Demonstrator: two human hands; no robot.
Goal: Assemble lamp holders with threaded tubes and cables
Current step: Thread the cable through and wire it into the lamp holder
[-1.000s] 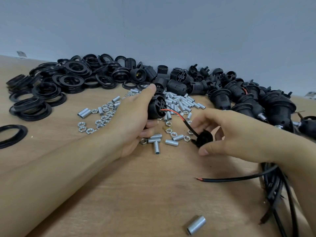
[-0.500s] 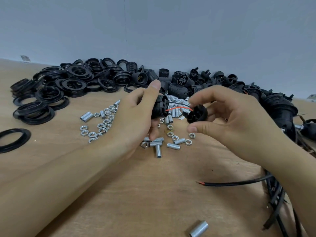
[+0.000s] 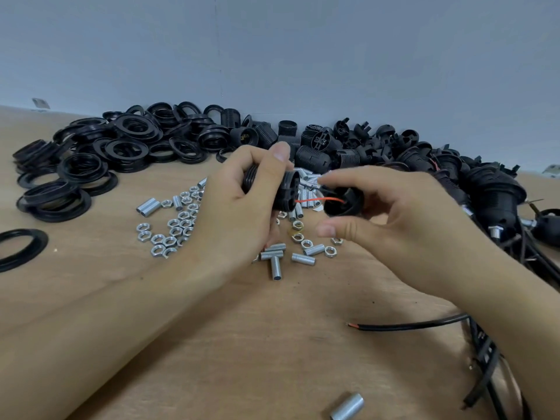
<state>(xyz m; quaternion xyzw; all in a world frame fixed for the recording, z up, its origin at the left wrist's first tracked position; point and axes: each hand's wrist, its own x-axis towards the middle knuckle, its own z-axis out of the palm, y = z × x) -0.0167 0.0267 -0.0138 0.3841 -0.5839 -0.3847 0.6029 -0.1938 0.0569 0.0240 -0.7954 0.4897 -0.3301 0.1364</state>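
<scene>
My left hand point(image 3: 239, 207) grips a black threaded lamp holder body point(image 3: 283, 194) above the table, its end face turned right. My right hand point(image 3: 403, 225) holds a black holder cap point(image 3: 344, 201) close beside it, fingers curled round the cap with the thumb held just below it. A thin red wire point(image 3: 318, 200) runs from the body into the cap. Silver threaded tubes point(image 3: 274, 262) and hex nuts point(image 3: 169, 234) lie scattered on the wooden table below the hands.
Black rings point(image 3: 91, 165) are heaped at the back left, holder bodies and caps point(image 3: 348, 147) along the wall, finished holders point(image 3: 491, 189) at the right. Black cables point(image 3: 424, 324) trail from the right edge. A lone tube point(image 3: 347, 407) lies near the front; one ring point(image 3: 18, 247) at far left.
My right hand lifted the cap off the table and brought it up level with the body held in my left hand; the gap between them has closed.
</scene>
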